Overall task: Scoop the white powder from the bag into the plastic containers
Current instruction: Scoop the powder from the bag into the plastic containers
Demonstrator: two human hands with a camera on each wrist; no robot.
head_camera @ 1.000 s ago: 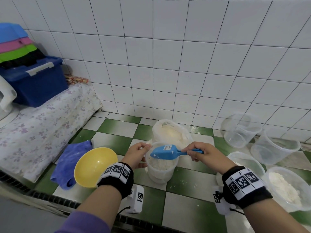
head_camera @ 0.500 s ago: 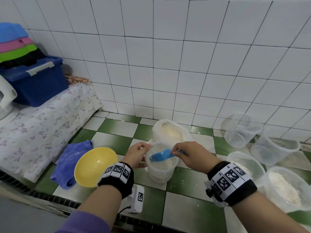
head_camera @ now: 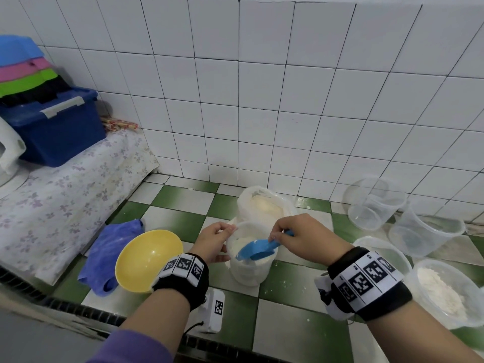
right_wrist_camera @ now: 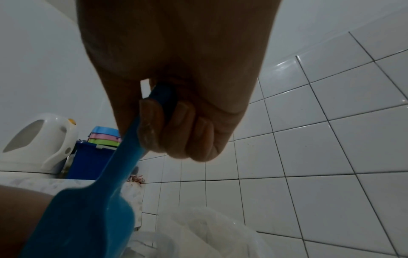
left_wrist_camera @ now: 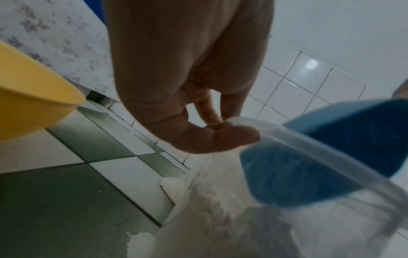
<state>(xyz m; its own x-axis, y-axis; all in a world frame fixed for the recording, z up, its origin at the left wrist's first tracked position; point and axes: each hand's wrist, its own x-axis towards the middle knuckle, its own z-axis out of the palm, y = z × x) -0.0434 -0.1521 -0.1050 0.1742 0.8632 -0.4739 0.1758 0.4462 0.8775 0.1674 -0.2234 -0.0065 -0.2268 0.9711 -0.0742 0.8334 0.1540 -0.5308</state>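
Note:
A clear plastic container point(head_camera: 248, 271) partly filled with white powder stands on the green-and-white tiled counter. My left hand point(head_camera: 213, 241) pinches its left rim point(left_wrist_camera: 253, 122) between thumb and fingers. My right hand point(head_camera: 306, 238) grips the handle of a blue scoop point(head_camera: 258, 250), whose bowl tilts down inside the container's mouth point(left_wrist_camera: 320, 157). The handle point(right_wrist_camera: 141, 144) runs through my curled fingers. Just behind the container stands the open bag of white powder point(head_camera: 264, 204).
A yellow bowl point(head_camera: 148, 259) and a blue cloth point(head_camera: 107, 254) lie to the left. Two empty clear containers point(head_camera: 374, 203) point(head_camera: 424, 231) and two holding powder point(head_camera: 445, 292) point(head_camera: 385, 252) stand at the right. A blue storage box point(head_camera: 56, 129) sits on a flowered cloth far left.
My right hand moved left and lowered the scoop from above the rim into the container, tipping its bowl downward. The left hand stayed on the rim.

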